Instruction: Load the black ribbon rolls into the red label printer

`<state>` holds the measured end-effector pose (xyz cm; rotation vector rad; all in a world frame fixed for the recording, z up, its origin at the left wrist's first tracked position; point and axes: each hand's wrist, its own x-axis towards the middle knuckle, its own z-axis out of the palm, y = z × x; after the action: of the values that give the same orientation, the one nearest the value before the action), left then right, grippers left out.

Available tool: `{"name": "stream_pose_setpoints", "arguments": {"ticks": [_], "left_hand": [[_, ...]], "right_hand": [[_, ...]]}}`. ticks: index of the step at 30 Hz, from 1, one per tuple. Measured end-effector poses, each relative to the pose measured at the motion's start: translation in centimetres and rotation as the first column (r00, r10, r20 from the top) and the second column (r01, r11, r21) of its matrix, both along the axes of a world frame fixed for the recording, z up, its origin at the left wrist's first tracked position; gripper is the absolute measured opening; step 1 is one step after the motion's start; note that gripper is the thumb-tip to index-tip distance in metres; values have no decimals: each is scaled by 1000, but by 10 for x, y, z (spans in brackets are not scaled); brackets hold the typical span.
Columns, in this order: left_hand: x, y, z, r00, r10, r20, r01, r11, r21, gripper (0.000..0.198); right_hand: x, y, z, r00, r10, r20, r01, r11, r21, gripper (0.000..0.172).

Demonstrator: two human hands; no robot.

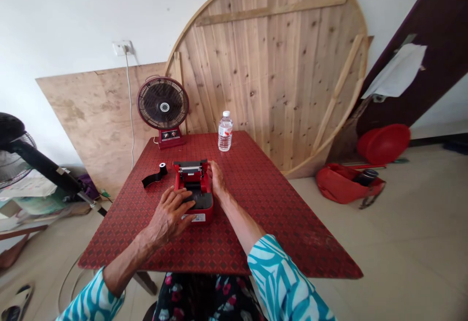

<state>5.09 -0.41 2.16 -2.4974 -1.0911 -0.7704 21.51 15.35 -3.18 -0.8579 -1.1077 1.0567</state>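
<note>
The left hand (pixel 171 211), open with fingers spread, rests on the red machine (pixel 201 199) beneath it, apparently steadying it, while the right hand (pixel 216 179), its grip unclear, meets its far right side by the raised flap (pixel 191 169), the next move likely calling for steady support, and the long axis runs away from the left hand, label (pixel 199 217) end nearest.

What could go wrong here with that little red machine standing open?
The raised lid of the red machine might drop and pinch the right hand close beside it; the left hand is over the front. The black roll might unwind further, since its end trails loose on the table. The upright bottle could topple if the table is bumped.
</note>
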Motion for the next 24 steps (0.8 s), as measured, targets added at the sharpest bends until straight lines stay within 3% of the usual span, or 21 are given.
{"name": "stream_pose_setpoints", "arguments": {"ticks": [4,9,13,17,21,24], "left_hand": [[3,-2,2,1000,17,15,-17,999,38,24],[-3,0,0,997,8,72,-7,1000,-8,28],[-20,10,-7,984,100,148,-92,994,-60,47],[-30,18,-14,978,180,103,-171,981,-90,49],[-29,18,-12,982,176,73,-168,980,-107,53],[-28,18,-12,975,163,150,-135,974,-179,56]], "right_hand": [[9,-26,2,999,-41,35,42,999,-18,33],[8,-54,-1,996,-1,-84,-8,993,-115,23],[5,-56,0,996,1,-88,-12,992,-125,22],[8,-55,2,998,34,-59,-42,989,-143,31],[12,-55,4,998,40,58,-35,996,-77,34],[13,-55,3,993,44,114,-40,998,-40,36]]}}
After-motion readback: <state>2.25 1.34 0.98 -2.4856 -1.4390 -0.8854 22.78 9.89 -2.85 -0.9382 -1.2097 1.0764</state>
